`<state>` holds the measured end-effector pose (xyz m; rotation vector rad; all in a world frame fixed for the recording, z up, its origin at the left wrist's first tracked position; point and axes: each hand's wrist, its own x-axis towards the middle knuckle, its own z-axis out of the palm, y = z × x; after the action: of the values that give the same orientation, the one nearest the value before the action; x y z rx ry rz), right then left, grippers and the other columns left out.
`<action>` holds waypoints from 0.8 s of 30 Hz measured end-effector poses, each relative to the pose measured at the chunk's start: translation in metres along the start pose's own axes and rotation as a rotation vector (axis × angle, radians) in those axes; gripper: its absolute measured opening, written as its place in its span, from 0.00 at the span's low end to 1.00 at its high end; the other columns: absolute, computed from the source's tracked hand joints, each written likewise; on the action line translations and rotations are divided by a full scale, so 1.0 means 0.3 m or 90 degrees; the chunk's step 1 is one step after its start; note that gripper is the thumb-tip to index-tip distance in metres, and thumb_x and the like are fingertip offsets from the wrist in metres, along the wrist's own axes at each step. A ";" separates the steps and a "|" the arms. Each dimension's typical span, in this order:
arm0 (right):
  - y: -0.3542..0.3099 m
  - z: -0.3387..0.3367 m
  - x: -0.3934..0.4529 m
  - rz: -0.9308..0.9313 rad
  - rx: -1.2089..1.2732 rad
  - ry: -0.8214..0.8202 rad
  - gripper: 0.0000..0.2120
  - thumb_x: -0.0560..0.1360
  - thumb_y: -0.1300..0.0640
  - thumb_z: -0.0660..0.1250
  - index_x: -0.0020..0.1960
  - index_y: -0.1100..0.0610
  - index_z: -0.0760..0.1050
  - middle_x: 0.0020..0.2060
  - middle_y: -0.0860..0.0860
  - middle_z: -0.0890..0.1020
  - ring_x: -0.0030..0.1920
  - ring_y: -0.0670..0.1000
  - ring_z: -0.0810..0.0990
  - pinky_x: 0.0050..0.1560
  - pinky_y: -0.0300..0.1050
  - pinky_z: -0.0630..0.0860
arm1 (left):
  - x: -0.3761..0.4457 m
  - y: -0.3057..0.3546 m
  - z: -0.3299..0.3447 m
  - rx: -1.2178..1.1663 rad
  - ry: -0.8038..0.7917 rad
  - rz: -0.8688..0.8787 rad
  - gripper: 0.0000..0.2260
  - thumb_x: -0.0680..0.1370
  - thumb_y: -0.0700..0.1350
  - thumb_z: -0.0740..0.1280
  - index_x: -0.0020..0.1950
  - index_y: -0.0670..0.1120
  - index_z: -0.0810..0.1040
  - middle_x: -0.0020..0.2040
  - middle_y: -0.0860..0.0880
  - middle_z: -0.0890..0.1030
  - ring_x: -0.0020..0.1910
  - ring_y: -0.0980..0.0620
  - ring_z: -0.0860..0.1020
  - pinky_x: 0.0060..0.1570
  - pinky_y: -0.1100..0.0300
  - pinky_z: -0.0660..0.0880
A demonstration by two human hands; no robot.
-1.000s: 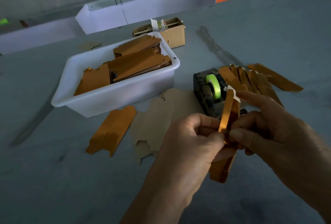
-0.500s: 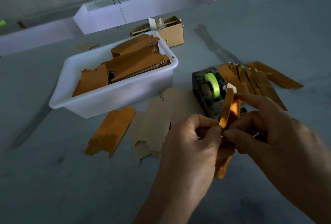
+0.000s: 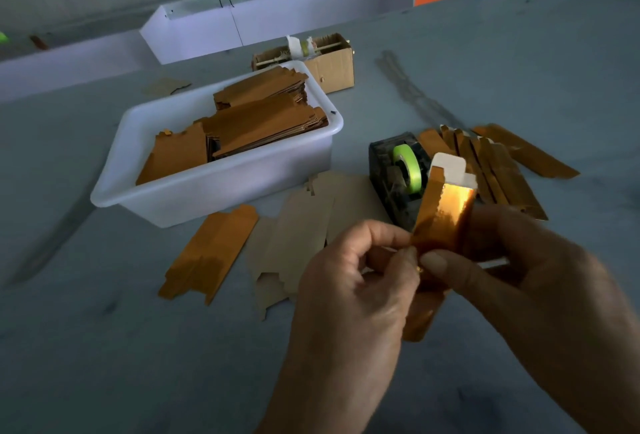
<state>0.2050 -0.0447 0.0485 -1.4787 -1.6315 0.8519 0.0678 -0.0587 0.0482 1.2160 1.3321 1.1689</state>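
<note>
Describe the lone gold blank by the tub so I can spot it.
Start at the white tub left of centre. Just before its near wall one flat carton blank lies gold side up. The blanks beside it show dull brown backs.

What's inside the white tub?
The white tub holds stacks of flat gold carton blanks, leaning and overlapping. The tub floor beneath them is covered, so anything under the stacks cannot be seen.
</note>
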 end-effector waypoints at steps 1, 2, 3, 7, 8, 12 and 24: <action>0.004 0.004 0.001 0.024 0.101 -0.032 0.21 0.54 0.35 0.65 0.44 0.40 0.79 0.38 0.36 0.82 0.38 0.36 0.81 0.36 0.36 0.72 | 0.001 0.001 0.001 0.005 0.001 -0.006 0.03 0.76 0.46 0.68 0.43 0.50 0.81 0.40 0.46 0.84 0.39 0.49 0.85 0.40 0.49 0.83; 0.008 0.007 0.003 0.045 0.164 -0.061 0.20 0.53 0.37 0.66 0.45 0.38 0.79 0.38 0.38 0.83 0.39 0.38 0.82 0.40 0.39 0.74 | 0.001 0.000 0.001 -0.008 0.004 -0.021 0.03 0.76 0.45 0.68 0.44 0.49 0.81 0.40 0.45 0.84 0.38 0.48 0.85 0.40 0.48 0.83; 0.014 0.010 0.008 0.055 0.195 -0.074 0.20 0.54 0.39 0.67 0.46 0.37 0.78 0.38 0.42 0.84 0.40 0.41 0.83 0.43 0.43 0.77 | 0.003 0.001 -0.001 -0.040 0.005 -0.046 0.02 0.77 0.43 0.69 0.44 0.48 0.80 0.39 0.45 0.83 0.38 0.47 0.85 0.39 0.48 0.83; 0.024 0.015 0.023 0.089 0.270 -0.125 0.15 0.61 0.48 0.67 0.47 0.43 0.81 0.40 0.52 0.84 0.44 0.50 0.83 0.55 0.54 0.76 | 0.017 0.007 -0.031 -0.145 -0.051 -0.149 0.09 0.76 0.39 0.67 0.56 0.46 0.75 0.41 0.48 0.85 0.39 0.49 0.85 0.36 0.57 0.81; 0.029 0.011 0.030 0.095 0.270 -0.126 0.15 0.62 0.48 0.67 0.48 0.43 0.81 0.41 0.52 0.84 0.45 0.50 0.83 0.56 0.54 0.75 | 0.022 0.008 -0.045 -0.108 -0.072 -0.133 0.08 0.77 0.41 0.66 0.56 0.47 0.75 0.42 0.48 0.85 0.41 0.50 0.85 0.35 0.59 0.81; 0.054 -0.024 0.094 0.072 0.187 0.022 0.09 0.66 0.47 0.68 0.46 0.42 0.79 0.43 0.52 0.83 0.45 0.54 0.82 0.52 0.58 0.77 | 0.063 -0.031 -0.106 0.254 0.073 0.041 0.05 0.77 0.50 0.64 0.46 0.52 0.79 0.41 0.54 0.84 0.40 0.58 0.82 0.36 0.67 0.77; 0.206 -0.034 0.360 0.069 -0.055 0.194 0.10 0.76 0.56 0.65 0.56 0.51 0.79 0.41 0.49 0.78 0.42 0.50 0.76 0.45 0.45 0.71 | 0.198 -0.198 -0.300 0.600 0.204 -0.145 0.27 0.72 0.51 0.73 0.68 0.45 0.72 0.63 0.44 0.75 0.62 0.44 0.73 0.62 0.47 0.71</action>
<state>0.2399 0.0691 0.0106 -1.6790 -1.3858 0.5847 -0.0299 -0.0065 -0.0055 1.4749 2.3395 0.5599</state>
